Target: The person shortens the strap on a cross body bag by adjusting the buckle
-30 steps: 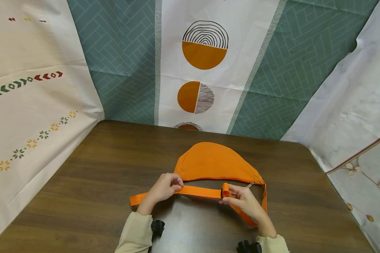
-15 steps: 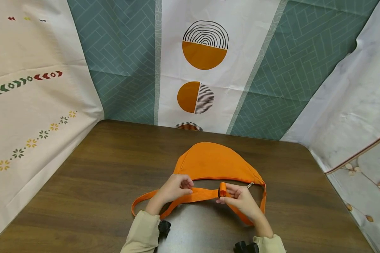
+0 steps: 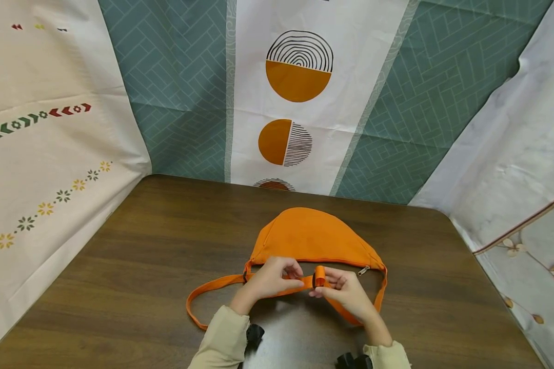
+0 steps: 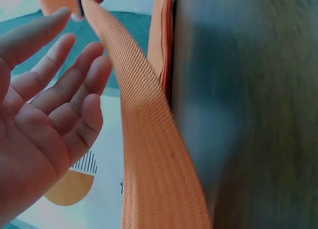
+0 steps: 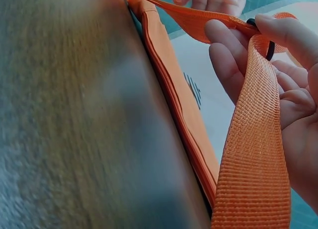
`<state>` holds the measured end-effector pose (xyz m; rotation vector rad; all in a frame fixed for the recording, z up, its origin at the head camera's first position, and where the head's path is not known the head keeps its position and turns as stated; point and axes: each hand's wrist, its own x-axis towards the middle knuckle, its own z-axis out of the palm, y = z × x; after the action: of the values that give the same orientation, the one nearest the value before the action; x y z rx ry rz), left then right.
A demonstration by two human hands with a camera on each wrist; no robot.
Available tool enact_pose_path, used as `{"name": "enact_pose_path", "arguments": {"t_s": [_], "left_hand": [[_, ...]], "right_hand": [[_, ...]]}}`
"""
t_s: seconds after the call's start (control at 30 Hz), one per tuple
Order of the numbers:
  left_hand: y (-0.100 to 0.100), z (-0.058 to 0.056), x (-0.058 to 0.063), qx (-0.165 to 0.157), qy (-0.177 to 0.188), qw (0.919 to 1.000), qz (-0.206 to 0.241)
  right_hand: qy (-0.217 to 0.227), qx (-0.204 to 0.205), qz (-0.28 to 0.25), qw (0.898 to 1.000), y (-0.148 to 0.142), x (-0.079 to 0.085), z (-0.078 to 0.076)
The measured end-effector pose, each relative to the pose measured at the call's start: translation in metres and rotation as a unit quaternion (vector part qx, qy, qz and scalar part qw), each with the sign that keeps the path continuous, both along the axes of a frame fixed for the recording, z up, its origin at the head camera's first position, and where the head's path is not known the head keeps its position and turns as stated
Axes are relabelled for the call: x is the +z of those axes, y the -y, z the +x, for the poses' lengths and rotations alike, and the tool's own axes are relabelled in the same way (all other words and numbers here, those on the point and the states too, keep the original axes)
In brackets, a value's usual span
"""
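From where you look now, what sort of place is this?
Perhaps a cloth-walled work booth: a wood-grain table, a teal-and-white cloth hung behind it and a cream patterned cloth at its left.

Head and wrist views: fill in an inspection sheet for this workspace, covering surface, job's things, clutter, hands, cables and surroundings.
Surface: brown wood-grain table, with a bright sheen near the front.
Job's things: orange bag lying on the table; its strap runs through a black slider and loops out to the left.
Clutter: nothing seen.
Left hand: fingers loosely curled beside the strap; contact uncertain.
Right hand: pinches the strap at the slider.
Cables: nothing seen.
Surroundings: green-and-white backdrop behind, cream patterned cloth left, pale cloth right.
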<state>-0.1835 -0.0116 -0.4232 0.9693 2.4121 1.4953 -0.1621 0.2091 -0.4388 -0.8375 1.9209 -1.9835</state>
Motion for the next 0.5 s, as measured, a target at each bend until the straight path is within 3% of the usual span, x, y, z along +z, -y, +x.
{"name": "enact_pose_path", "arguments": {"t_s": [0.13,0.33,0.5], "left_hand": [[-0.0039,0.0009,-0.0014,-0.002,-0.018,0.9998,0.000],[-0.0071,0.0028,-0.0014,0.011,-0.002,0.9999,0.005],[-0.0084,0.0030,-0.0021,0.019,0.005,0.9992,0.035]], "right_hand": [[0.001,-0.005,-0.002,1.000,0.0019,0.0002,0.0009],[-0.006,-0.005,-0.009,1.000,0.0041,0.0004,0.0006],[-0.011,-0.005,-0.008,1.000,0.0044,-0.0008,0.0002]]}}
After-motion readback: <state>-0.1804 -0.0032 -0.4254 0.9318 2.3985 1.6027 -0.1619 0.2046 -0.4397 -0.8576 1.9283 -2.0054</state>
